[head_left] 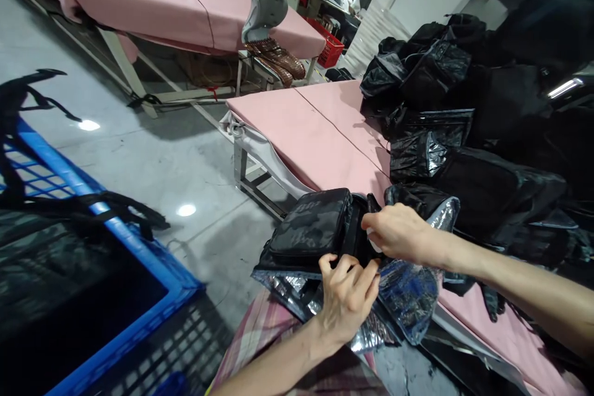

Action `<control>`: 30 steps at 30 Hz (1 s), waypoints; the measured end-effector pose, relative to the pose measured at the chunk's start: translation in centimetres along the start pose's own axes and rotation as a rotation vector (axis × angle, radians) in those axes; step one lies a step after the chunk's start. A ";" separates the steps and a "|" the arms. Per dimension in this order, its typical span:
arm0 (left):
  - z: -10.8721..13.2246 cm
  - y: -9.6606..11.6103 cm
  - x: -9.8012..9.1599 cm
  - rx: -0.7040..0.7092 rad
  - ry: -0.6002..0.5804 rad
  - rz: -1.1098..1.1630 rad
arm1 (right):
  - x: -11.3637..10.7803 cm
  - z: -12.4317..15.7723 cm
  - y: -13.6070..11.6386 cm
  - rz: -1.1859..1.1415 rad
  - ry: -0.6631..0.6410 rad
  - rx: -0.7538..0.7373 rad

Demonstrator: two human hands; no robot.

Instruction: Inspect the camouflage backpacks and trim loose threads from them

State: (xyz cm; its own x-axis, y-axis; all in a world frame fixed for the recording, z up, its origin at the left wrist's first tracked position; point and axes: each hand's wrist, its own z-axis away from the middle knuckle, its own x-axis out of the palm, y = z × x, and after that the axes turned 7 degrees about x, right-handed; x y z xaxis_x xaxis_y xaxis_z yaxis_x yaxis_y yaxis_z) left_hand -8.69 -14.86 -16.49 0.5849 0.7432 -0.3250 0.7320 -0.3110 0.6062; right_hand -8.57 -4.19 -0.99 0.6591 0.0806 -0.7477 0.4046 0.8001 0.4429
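Head view. A black camouflage bag (310, 229) lies at the lower centre of the frame, on the near corner of a pink table (306, 130), with its silver foil lining (408, 297) turned out below and to the right. The left hand (346, 297), just below the bag, curls its fingers over the near edge and grips it. The right hand (399, 232), at the bag's right, draws its fingertips together in a pinch at the open seam; whether they hold a zip pull or a small pale piece cannot be told. Judged step: work at the bag's opening, one hand bracing, one pinching. A further move calls for a firm left-hand hold. A pile of black bags (464, 117) fills the upper right; a blue crate (139, 247) stands at lower left.
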 end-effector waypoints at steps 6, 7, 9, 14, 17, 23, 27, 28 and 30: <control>0.3 0.1 0.1 0.032 -0.008 0.009 | 0.0 1.4 0.9 -0.095 -0.102 -0.079; 0.3 0.1 0.1 0.035 -0.006 0.008 | -0.5 1.7 1.2 -0.128 -0.112 -0.080; 0.2 0.0 0.2 0.037 0.007 0.002 | -1.1 1.9 1.3 -0.142 -0.074 -0.003; 0.2 -0.1 0.2 0.063 0.035 -0.011 | 1.3 1.3 0.0 -0.015 0.012 0.104; 0.5 0.0 0.3 0.078 0.037 -0.021 | 2.1 2.0 0.0 0.010 -0.017 0.069; 0.7 -0.1 0.7 0.065 0.024 -0.015 | 0.7 3.5 0.8 -0.054 -0.016 0.128; 0.6 -0.3 0.5 0.053 0.019 -0.002 | 1.9 2.9 0.1 -0.060 0.081 0.134; 0.5 -0.3 0.4 0.044 0.016 0.004 | 2.2 3.0 0.1 -0.067 0.074 0.120; 0.4 -0.3 0.2 0.020 0.008 0.015 | 2.5 3.5 0.2 -0.106 0.053 0.097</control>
State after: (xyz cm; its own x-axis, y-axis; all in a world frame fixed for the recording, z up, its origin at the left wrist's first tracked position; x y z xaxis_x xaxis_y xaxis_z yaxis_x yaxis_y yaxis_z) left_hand -8.64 -14.82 -17.04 0.5930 0.7431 -0.3102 0.7303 -0.3339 0.5960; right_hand -4.62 -5.92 -1.05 0.5757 0.0318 -0.8170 0.5312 0.7451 0.4033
